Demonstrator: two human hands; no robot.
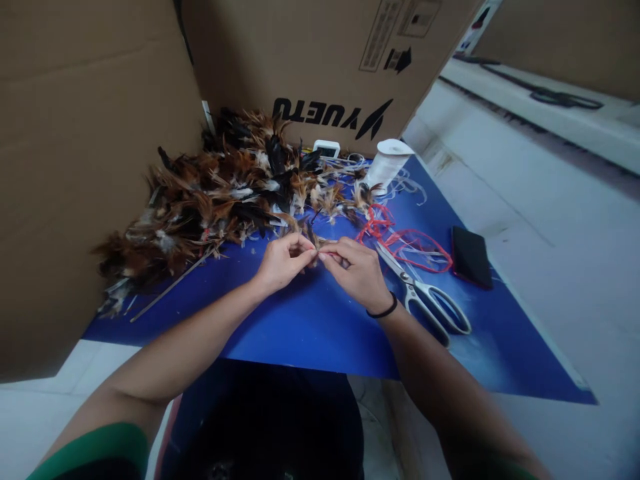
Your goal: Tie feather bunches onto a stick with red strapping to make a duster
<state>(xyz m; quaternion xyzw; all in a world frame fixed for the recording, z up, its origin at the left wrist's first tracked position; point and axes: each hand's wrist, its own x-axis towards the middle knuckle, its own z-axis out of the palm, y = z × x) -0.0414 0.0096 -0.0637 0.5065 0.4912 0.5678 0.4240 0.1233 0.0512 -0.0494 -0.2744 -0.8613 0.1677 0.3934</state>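
Note:
My left hand and my right hand meet fingertip to fingertip just above the blue tabletop. Both are closed in a pinch. Brown feathers stick up behind the left fingertips, as a small bunch held there. A thin streak of red, which looks like string, shows at the right fingertips; its exact path is hidden by the fingers. Beyond the hands lies a large heap of brown and black feather bunches. Loose red string is tangled to the right of my right hand, beside white-handled scissors.
A white spool stands at the back right near a small white device. A dark phone-like slab lies near the table's right edge. Cardboard boxes wall off the back and left. A thin stick lies front left.

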